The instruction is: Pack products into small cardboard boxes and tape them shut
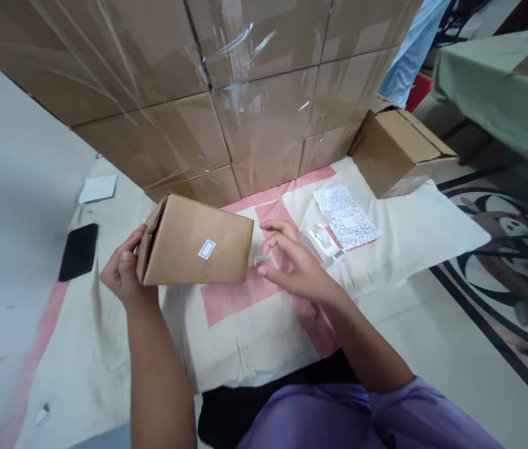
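Observation:
A small brown cardboard box is held up in front of me, tilted, with my left hand gripping its flap end. A small white label with a blue border is on the side facing me. Just off the box's right end, my right hand has its fingers curled, with a short piece of clear tape between thumb and fingertips. To the right of that hand sits a white tape dispenser. Beside it lies a white sheet with rows of small outlined labels.
Large cartons wrapped in clear film form a wall ahead. Another cardboard box stands at the right on the cream and pink cloth. A black flat object and a white pad lie left. A green-covered table stands farther right.

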A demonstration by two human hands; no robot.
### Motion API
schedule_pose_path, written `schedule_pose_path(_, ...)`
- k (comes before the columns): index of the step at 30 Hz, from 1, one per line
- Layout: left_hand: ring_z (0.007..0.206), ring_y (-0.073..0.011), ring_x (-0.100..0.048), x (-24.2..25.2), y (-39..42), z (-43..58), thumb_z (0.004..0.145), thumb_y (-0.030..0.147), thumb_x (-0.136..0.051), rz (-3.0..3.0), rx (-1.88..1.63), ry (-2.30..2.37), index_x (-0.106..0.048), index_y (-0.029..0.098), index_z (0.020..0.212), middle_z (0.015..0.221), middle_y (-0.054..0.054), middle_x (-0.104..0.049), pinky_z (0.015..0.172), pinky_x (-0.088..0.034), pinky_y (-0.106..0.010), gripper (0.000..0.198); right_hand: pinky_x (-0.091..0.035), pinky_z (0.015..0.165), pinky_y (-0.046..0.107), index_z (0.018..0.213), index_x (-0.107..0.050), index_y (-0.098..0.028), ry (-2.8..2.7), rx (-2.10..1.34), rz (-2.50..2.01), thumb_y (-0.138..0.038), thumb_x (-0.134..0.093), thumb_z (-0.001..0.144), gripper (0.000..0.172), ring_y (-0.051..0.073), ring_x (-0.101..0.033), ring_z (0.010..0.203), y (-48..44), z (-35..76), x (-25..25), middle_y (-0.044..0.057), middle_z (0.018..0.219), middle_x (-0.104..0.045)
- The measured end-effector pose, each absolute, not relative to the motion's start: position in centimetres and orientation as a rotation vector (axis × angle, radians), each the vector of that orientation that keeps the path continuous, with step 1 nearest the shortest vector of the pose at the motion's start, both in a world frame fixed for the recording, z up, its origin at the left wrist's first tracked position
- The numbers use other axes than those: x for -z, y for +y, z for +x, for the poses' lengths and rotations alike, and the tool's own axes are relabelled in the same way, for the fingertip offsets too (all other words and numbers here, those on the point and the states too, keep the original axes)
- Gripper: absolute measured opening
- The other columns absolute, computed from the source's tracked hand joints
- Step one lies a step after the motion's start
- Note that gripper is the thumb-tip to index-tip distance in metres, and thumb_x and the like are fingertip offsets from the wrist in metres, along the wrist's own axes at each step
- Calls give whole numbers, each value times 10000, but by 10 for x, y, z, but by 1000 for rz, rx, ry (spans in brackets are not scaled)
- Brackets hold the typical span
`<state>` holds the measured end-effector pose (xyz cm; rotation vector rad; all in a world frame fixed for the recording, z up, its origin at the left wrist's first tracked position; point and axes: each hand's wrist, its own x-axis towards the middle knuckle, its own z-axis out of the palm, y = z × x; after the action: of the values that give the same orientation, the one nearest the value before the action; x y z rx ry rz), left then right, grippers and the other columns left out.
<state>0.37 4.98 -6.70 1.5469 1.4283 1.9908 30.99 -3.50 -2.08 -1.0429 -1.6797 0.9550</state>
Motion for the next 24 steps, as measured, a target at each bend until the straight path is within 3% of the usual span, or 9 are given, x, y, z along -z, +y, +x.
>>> schedule_pose_path(3, 1098, -339, -751, 66, 48, 3, 861, 390, -636, 1533, -2070, 1230, -792, 106, 989, 1092, -127, -809, 1069, -553, -568, 349, -353, 1213, 525, 1053, -526, -274, -1754, -1060, -1023, -306, -741, 891, 271, 293, -172, 1614, -20, 302, 6, 98, 1602, -363)
schedule_pose_path(6, 1116, -305, -748, 63, 44, 6, 909, 334, -637, 1664, -2001, 1169, -815, 160, 999, 1110, -88, -810, 1088, -548, -534, 265, -356, 1205, 516, 1013, -486, -269, -1809, -1088, -952, -290, -666, 937, 197, 269, -109, 1634, -8, 295, -6, 115, 1545, -436)
schedule_pose_path(10, 1148, -275, -738, 62, 41, 9, 957, 357, -639, 1733, -1969, 1131, -823, 242, 1044, 1146, -54, -804, 1109, -538, -503, 234, -356, 1198, 503, 972, -500, -259, -1870, -1121, -929, -236, -640, 938, 146, 269, -165, 1622, -3, 293, -10, 114, 1582, -408)
schedule_pose_path(15, 1155, -267, -735, 63, 40, 8, 984, 365, -622, 1758, -1945, 1133, -819, 250, 1054, 1161, -51, -800, 1111, -538, -495, 239, -354, 1204, 517, 975, -558, -254, -1868, -1009, -952, -232, -599, 974, 47, 297, -230, 1595, -17, 291, -7, 72, 1657, -329)
schedule_pose_path(24, 1175, -249, -729, 59, 38, 11, 1012, 336, -580, 1909, -1869, 1104, -806, 278, 1091, 1171, -33, -798, 1109, -531, -493, 246, -360, 1205, 518, 965, -532, -260, -1895, -973, -1042, -228, -552, 998, 50, 275, -307, 1543, -24, 290, -7, 67, 1579, -376)
